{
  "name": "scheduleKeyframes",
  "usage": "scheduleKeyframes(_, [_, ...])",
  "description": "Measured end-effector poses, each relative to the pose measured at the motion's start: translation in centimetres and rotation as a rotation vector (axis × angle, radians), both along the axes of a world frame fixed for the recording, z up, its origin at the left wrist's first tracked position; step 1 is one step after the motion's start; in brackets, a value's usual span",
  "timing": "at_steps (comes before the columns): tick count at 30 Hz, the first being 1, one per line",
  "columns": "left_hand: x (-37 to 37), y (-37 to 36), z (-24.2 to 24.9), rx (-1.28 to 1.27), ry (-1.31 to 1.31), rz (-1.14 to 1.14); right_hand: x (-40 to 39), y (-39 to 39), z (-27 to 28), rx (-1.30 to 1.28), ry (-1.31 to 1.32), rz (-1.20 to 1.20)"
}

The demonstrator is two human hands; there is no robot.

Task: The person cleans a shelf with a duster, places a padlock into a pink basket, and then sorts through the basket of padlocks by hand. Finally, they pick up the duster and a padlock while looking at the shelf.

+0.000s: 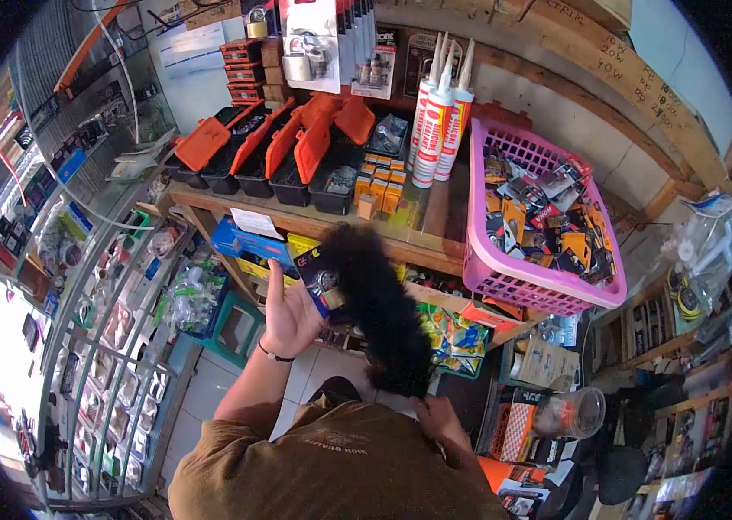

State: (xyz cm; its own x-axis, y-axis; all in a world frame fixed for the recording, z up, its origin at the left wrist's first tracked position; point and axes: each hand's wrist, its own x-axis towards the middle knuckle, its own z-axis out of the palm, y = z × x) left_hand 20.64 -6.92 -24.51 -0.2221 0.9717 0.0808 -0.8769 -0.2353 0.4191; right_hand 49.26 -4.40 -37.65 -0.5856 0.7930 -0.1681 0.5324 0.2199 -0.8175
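My left hand [291, 319], palm up with the thumb raised, holds a carded padlock [329, 290] in dark packaging at its fingers. In my right hand [440, 421], low and close to my body, is the handle end of a black fluffy duster [388, 316]. The duster slants up and left, its bristles against or just in front of the packaged padlock and covering part of it. Most of the left fingers are hidden behind the pack.
Ahead is a wooden shelf [418, 232] with black bins with orange lids [314, 147], small yellow boxes [381, 180] and sealant tubes [440, 130]. A pink basket [548, 295] of packaged goods stands right. A glass display case [115, 355] curves along the left.
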Motion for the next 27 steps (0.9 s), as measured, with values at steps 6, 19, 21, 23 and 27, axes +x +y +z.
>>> scheduleKeyframes(6, [0.6, 0.6, 0.0, 0.013, -0.040, -0.015, 0.6, -0.6, 1.3, -0.027, -0.136, 0.014])
scheduleKeyframes(19, [0.6, -0.8, -0.6, -0.119, 0.101, 0.072, 0.9, -1.1, 0.2, -0.078, -0.212, 0.116])
scheduleKeyframes(21, [0.9, -0.5, -0.7, -0.043, 0.024, 0.033, 1.0, -1.3, 0.0, -0.073, -0.106, -0.010])
scheduleKeyframes(23, [0.5, -0.6, -1.1, 0.026, 0.101, -0.031, 1.0, -1.6, 0.8, 0.292, -0.083, 0.153])
scheduleKeyframes(27, [1.3, -0.6, 0.0, -0.070, 0.092, 0.031, 1.1, -0.6, 1.6, 0.146, -0.070, 0.075])
